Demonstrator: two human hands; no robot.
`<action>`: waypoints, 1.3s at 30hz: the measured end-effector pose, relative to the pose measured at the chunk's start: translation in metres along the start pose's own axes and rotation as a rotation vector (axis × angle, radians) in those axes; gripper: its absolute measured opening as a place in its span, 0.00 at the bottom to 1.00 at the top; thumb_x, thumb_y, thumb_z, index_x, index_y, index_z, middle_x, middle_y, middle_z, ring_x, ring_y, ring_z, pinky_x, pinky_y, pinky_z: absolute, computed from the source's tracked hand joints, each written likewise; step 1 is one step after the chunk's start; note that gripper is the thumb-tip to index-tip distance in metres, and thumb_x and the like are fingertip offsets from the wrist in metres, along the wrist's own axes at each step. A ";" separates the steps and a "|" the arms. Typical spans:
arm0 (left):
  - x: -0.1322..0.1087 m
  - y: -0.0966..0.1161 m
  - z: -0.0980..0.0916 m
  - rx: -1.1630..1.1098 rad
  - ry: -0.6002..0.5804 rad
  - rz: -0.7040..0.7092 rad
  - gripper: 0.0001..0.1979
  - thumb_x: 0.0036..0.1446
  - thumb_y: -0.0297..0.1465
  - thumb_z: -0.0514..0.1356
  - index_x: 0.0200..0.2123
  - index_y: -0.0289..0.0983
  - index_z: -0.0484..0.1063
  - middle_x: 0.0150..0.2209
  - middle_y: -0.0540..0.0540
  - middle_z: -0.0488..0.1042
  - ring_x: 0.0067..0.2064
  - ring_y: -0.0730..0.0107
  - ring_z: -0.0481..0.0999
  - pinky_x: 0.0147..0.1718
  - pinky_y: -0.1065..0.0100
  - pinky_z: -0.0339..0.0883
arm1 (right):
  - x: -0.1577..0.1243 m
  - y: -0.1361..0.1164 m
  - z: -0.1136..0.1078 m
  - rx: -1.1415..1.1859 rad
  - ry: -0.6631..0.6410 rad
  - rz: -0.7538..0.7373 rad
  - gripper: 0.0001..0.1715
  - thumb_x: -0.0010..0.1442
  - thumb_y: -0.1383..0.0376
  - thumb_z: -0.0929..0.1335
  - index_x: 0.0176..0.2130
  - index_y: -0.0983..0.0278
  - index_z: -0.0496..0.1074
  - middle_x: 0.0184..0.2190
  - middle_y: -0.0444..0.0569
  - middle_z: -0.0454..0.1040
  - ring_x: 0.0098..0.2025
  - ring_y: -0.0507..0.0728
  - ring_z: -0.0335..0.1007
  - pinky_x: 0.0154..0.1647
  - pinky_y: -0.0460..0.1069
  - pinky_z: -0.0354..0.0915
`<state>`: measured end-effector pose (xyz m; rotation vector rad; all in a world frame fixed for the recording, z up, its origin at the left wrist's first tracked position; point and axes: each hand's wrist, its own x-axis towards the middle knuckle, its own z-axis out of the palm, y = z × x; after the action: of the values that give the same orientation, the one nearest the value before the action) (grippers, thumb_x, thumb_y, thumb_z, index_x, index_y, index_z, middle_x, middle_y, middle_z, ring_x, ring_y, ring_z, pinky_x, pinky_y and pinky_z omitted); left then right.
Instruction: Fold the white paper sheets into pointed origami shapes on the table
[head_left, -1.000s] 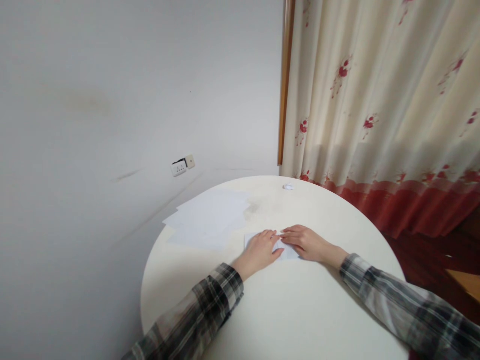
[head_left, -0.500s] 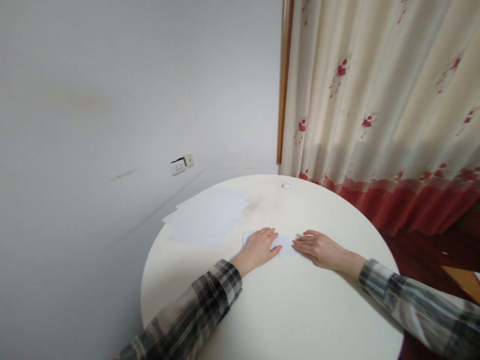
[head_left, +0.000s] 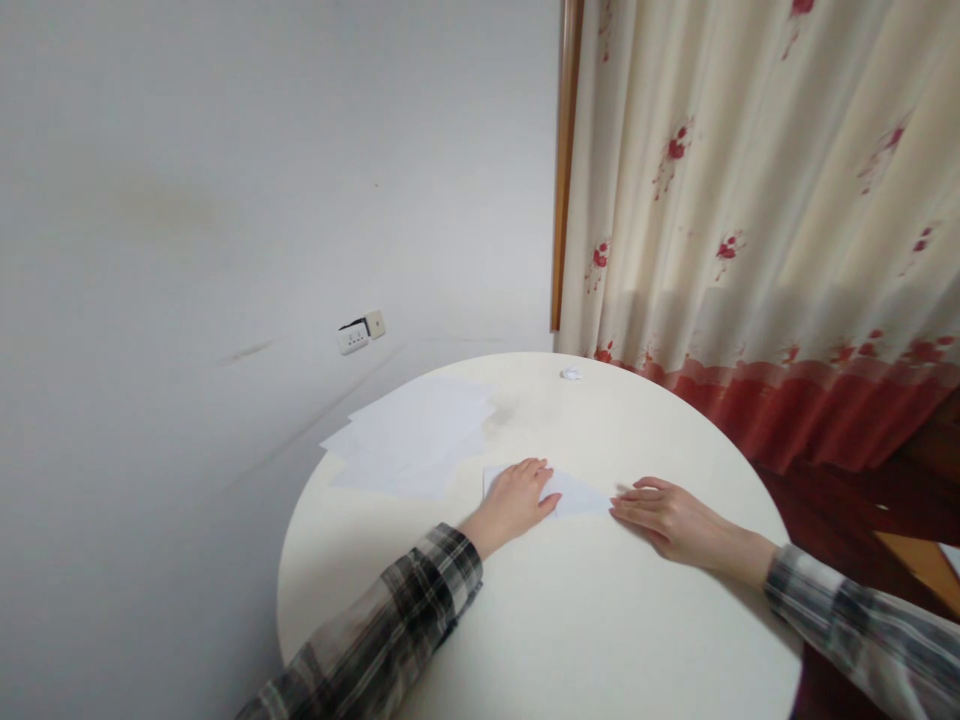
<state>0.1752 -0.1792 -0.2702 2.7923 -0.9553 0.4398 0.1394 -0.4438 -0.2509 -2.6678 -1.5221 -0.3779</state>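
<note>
the small white paper is lying on the middle of the table, its long axis running left to right and its right end tapering to a point. the left hand is covering much of its left part, fingers spreading flat on top and gripping nothing. the right hand is reaching in from the right, its fingers extending leftward, open, their tips lying right at that point (whether they are touching it, i cannot tell). so the left hand is sitting nearer, while the paper is stretching left from the right fingers. loose sheets are spreading far left, and a crumpled scrap is resting near the far edge.
</note>
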 end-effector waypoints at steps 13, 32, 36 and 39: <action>0.005 0.006 -0.009 0.126 -0.056 0.136 0.22 0.57 0.29 0.49 0.55 0.46 0.56 0.48 0.39 0.63 0.50 0.57 0.63 0.45 0.60 0.60 | 0.005 -0.021 -0.003 -0.026 0.175 0.135 0.18 0.53 0.74 0.59 0.42 0.66 0.69 0.38 0.54 0.74 0.41 0.55 0.69 0.45 0.52 0.61; 0.004 -0.019 -0.008 -0.001 -0.014 -0.077 0.17 0.57 0.33 0.48 0.50 0.43 0.64 0.52 0.43 0.61 0.54 0.62 0.59 0.51 0.63 0.55 | -0.008 -0.024 0.004 -0.008 0.195 0.193 0.21 0.51 0.74 0.59 0.46 0.68 0.66 0.40 0.56 0.72 0.42 0.57 0.68 0.46 0.54 0.61; 0.003 -0.016 -0.003 0.001 0.013 -0.108 0.21 0.58 0.41 0.48 0.52 0.40 0.62 0.52 0.41 0.62 0.54 0.59 0.60 0.51 0.60 0.54 | -0.006 -0.025 0.003 0.006 0.187 0.230 0.20 0.52 0.72 0.60 0.46 0.68 0.66 0.40 0.57 0.72 0.41 0.57 0.69 0.44 0.53 0.62; 0.003 -0.015 0.001 0.020 0.009 -0.110 0.26 0.56 0.47 0.48 0.53 0.38 0.60 0.53 0.40 0.61 0.54 0.57 0.59 0.51 0.59 0.53 | -0.006 -0.026 0.003 0.007 0.193 0.229 0.18 0.53 0.71 0.60 0.45 0.69 0.67 0.40 0.57 0.72 0.40 0.57 0.69 0.42 0.52 0.63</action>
<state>0.1870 -0.1688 -0.2708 2.8404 -0.7951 0.4476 0.1150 -0.4346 -0.2571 -2.6700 -1.1492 -0.5927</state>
